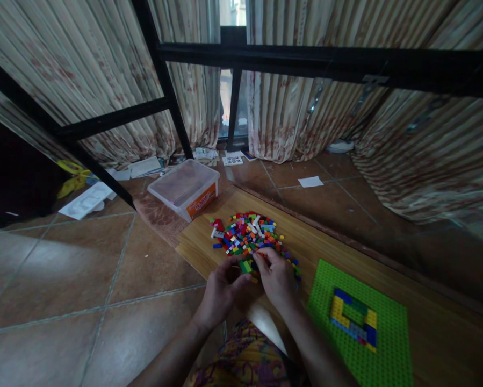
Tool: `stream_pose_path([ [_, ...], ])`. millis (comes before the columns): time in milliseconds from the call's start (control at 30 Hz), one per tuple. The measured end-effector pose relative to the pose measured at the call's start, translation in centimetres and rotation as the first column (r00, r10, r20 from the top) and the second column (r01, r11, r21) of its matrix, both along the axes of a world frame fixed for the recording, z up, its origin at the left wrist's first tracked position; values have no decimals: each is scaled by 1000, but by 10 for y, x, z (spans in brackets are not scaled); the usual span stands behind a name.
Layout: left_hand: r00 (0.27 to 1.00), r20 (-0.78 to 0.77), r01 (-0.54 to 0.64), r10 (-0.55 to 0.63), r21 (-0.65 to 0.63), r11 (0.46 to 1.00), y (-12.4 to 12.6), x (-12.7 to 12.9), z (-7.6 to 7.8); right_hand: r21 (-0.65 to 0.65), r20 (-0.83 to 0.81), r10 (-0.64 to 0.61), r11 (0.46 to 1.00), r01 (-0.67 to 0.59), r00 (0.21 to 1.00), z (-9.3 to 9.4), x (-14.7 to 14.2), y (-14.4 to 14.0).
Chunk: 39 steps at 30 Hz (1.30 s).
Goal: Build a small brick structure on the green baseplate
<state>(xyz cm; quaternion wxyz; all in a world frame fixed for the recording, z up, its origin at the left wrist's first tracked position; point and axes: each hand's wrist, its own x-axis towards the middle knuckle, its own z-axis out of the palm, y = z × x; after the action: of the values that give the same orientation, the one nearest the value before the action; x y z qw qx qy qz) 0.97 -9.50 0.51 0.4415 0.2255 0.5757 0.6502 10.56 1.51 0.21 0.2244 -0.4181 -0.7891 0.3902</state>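
A pile of small coloured bricks (247, 235) lies on a wooden board (305, 242) on the floor. My left hand (221, 290) and my right hand (277, 277) meet at the near edge of the pile, and together they hold a small green brick (246, 265) between their fingertips. To the right lies a green baseplate (390, 333) with a low rectangular frame of yellow, blue and green bricks (354, 318) built on it.
A clear plastic tub with an orange label (185, 188) stands behind the pile to the left. Black metal frame bars (164, 80) cross in front of striped curtains. Papers (88, 200) lie on the brown floor tiles. My patterned clothing (245, 360) shows at the bottom.
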Motion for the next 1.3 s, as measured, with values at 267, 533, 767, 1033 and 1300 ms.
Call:
stream_pose_path([
  [267,993,-106,-49,51,25,998,2,-3,-7,211,312,42,971,-113,949,-1,-1,4],
  [533,952,-301,-23,44,72,997,-2,0,-4,-266,-281,79,951,-157,956,15,7,-18],
  [767,992,124,18,-26,68,998,-6,5,21,-58,-286,180,977,-205,941,28,20,-31],
  [1033,954,262,184,-146,-126,975,-9,8,29,175,-202,262,958,-229,944,12,41,-46],
  [1300,929,349,213,-123,-234,949,-8,34,31,-116,-404,1,992,-52,915,14,60,-59],
])
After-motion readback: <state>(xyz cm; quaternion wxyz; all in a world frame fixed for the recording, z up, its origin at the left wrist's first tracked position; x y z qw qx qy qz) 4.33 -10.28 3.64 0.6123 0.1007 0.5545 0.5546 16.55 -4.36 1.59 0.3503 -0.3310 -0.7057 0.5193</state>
